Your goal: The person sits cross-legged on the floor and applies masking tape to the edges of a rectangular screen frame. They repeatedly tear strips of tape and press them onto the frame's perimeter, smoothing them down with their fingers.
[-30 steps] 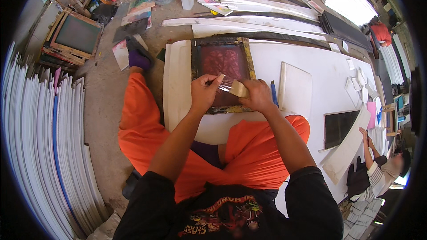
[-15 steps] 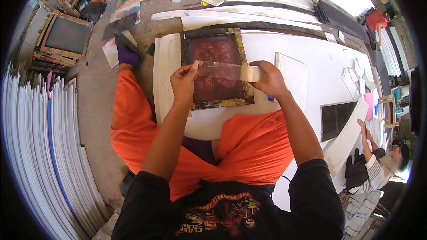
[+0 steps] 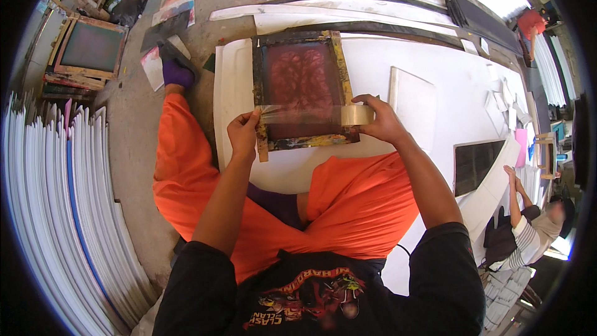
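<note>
One framed screen [image 3: 303, 78] had open board [image 3: 367, 59] past its right edge; left hand [image 3: 244, 132] pinched tape [image 3: 305, 114], right hand [image 3: 384, 122] gripped its roll [image 3: 357, 115].

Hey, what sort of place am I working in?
Looks like a workshop, perhaps for screen printing: a paint-smeared frame with a reddish panel lies before you, more wood-framed panels sit at far left, and white sheets stand packed below them.

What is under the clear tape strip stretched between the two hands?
The reddish mesh of the frame shows through the strip. The tape roll covers part of the frame's right bar, so that bit cannot be seen.
</note>
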Demonstrator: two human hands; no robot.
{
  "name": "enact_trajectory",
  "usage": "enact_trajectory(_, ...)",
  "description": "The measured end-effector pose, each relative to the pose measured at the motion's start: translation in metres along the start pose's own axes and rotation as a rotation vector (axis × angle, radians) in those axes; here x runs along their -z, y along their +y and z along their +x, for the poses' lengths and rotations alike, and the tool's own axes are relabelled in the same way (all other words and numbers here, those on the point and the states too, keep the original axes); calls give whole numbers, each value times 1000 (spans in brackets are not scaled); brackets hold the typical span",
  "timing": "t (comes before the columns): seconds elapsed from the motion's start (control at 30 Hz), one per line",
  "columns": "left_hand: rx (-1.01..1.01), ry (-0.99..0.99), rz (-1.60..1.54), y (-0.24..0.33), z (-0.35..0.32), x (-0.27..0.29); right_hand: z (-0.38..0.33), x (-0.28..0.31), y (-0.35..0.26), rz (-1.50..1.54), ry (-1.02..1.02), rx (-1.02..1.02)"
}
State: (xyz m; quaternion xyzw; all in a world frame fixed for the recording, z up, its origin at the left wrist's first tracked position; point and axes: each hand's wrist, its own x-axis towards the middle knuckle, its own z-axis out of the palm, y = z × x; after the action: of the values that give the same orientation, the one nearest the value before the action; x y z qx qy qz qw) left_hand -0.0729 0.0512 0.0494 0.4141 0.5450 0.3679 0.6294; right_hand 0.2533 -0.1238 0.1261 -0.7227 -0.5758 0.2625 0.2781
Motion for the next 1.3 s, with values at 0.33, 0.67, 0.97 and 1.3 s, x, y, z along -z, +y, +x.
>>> enact_trajectory(0.33, -71, 29, 58, -41, -5, 12, -6, -3, 38, -288, -73, 171)
enact_trajectory(0.67, -146, 138, 134, -59, 6, 2, 26, -1, 44, -579, -140, 150)
enact_trajectory(0.97, -97, 129, 80, -78, 21, 2, 35, 1, 34, -786, -275, -27)
enact_trajectory(1.3, -142, 107, 174, -95, 38, 10, 22, -4, 51, -796, -203, -83)
